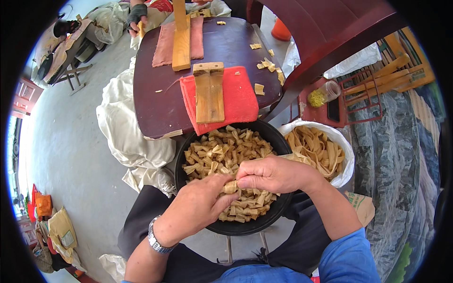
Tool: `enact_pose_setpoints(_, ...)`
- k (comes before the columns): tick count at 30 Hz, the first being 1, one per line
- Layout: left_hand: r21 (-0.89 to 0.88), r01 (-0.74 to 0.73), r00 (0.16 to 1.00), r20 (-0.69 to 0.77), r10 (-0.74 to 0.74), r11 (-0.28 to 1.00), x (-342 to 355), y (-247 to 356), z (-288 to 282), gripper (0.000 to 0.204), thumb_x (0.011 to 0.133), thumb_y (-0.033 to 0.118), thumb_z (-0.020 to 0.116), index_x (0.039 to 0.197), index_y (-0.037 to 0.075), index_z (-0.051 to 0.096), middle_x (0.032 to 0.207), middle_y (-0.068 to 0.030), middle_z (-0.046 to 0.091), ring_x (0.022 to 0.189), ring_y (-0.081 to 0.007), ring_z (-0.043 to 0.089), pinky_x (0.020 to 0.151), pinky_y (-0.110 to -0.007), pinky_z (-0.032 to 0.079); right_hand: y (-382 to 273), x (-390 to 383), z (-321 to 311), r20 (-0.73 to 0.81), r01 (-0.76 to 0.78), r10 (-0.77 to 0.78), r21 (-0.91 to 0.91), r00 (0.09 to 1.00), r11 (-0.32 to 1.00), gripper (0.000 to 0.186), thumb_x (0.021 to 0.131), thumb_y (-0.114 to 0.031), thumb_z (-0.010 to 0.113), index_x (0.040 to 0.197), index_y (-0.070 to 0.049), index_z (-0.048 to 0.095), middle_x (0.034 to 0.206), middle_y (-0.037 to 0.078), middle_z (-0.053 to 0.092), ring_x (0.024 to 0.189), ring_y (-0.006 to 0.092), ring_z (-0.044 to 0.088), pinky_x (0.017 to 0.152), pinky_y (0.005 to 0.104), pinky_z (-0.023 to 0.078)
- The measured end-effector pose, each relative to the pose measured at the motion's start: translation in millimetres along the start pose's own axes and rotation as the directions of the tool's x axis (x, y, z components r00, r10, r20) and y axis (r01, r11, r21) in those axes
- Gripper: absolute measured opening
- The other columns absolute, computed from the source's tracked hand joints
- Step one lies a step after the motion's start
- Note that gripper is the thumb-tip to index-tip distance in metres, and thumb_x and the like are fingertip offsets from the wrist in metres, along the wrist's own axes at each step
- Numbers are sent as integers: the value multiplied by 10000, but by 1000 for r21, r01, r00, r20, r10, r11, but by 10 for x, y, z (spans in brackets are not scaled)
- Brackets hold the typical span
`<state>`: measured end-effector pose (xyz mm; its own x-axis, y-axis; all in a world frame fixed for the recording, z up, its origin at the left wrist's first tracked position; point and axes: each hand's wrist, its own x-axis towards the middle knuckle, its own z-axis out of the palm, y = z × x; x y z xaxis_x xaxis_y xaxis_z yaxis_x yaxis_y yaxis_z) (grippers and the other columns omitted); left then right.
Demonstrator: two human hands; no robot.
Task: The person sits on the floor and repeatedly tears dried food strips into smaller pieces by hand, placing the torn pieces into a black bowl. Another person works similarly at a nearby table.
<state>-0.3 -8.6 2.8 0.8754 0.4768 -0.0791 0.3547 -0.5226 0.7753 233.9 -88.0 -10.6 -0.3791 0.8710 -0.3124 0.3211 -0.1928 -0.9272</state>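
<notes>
Both of my hands meet above a round black tub (pixel 273 219) full of small tan knots (pixel 222 146), which look like knotted tofu skin. A tofu-skin knot (pixel 230 187) sits between my left thumb and fingers. My left hand (pixel 200 200), with a metal watch on its wrist, is closed around this knot. My right hand (pixel 271 174) is closed in a pinch beside it, touching its upper right end. From behind the right hand a tan strip (pixel 299 158) runs toward a white-lined container (pixel 348 158) of long tofu-skin strips (pixel 317 148).
Ahead stands a dark red chair (pixel 151 94), its seat bearing red cloths (pixel 245 94), a wooden block (pixel 209 94) and tan scraps (pixel 269 65). White sacking (pixel 127 113) lies left of it. Another person's gloved hand (pixel 137 16) shows at the far left. A red stool (pixel 321 113) holds a jar.
</notes>
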Motion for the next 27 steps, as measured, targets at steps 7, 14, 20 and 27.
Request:
enact_pose_setpoints(7, -125, 88, 954, 295, -48, 988, -95, -93, -62, 352, 1026, 345, 601, 890, 24, 560, 690, -216, 602, 663, -438, 613, 593, -483, 482, 47, -82, -54, 58, 25, -22, -43, 998, 999, 210, 1027, -248, 638, 1061, -46, 685, 893, 75, 675, 811, 206, 652, 741, 327, 509)
enact_pose_setpoints(14, -267, 277, 907, 389, -160, 923, -9, -77, -148, 438, 1053, 429, 554, 913, 22, 628, 659, -148, 592, 599, -302, 598, 599, -403, 491, 176, -83, 65, -27, 120, -127, -184, 992, 976, 305, 991, -258, 678, 1221, -64, 632, 974, 108, 665, 890, 249, 659, 768, 375, 521)
enact_pose_setpoints(20, -286, 379, 879, 407, -246, 880, 118, 8, -117, 473, 1048, 456, 561, 909, 14, 658, 664, -135, 598, 605, -242, 574, 630, -374, 496, -104, -86, 253, -139, 148, -211, -364, 968, 920, 351, 1009, -306, 615, 1258, -62, 576, 999, 138, 644, 889, 353, 663, 754, 444, 526)
enact_pose_setpoints(27, -357, 293, 930, 322, -177, 887, 186, 8, -289, 434, 1043, 419, 592, 910, 8, 638, 726, -83, 571, 662, -166, 500, 646, -335, 477, -225, -178, -55, -87, 0, -22, -248, 996, 969, 265, 1046, -311, 549, 1110, -60, 602, 864, 126, 666, 783, 305, 672, 689, 408, 524)
